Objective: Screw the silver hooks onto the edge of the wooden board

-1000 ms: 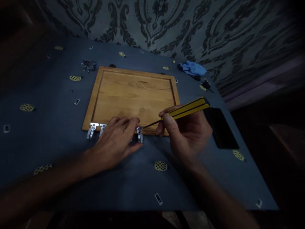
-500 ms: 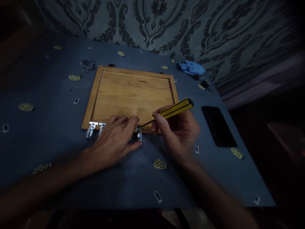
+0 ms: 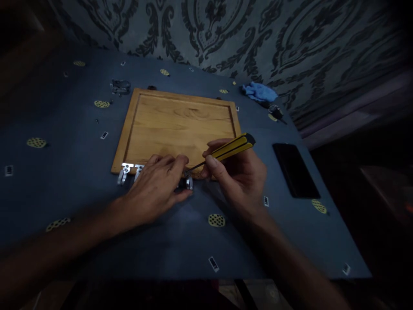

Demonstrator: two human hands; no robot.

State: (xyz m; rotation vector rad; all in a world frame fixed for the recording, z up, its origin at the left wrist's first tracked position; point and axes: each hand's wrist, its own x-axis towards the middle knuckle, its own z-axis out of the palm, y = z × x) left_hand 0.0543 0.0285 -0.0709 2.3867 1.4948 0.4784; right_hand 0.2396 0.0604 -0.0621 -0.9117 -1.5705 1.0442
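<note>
A wooden board (image 3: 180, 125) lies on a blue patterned tablecloth (image 3: 80, 189). Metal hooks sit along its near edge: two at the left (image 3: 129, 172) and one under my fingers (image 3: 187, 183). My left hand (image 3: 158, 189) lies over the near edge with thumb and fingers pinched on that metal hook. My right hand (image 3: 237, 176) grips a yellow-and-black screwdriver (image 3: 227, 148), whose thin tip meets the hook at the board's edge.
A black phone (image 3: 295, 170) lies to the right of the board. A blue cloth (image 3: 260, 91) and keys (image 3: 276, 113) are at the far right. A metal clamp-like part (image 3: 120, 87) sits at the far left. A patterned wall stands behind.
My right hand and the screwdriver have shifted left, toward the hook, uncovering the phone. The left hand has stayed on the hook.
</note>
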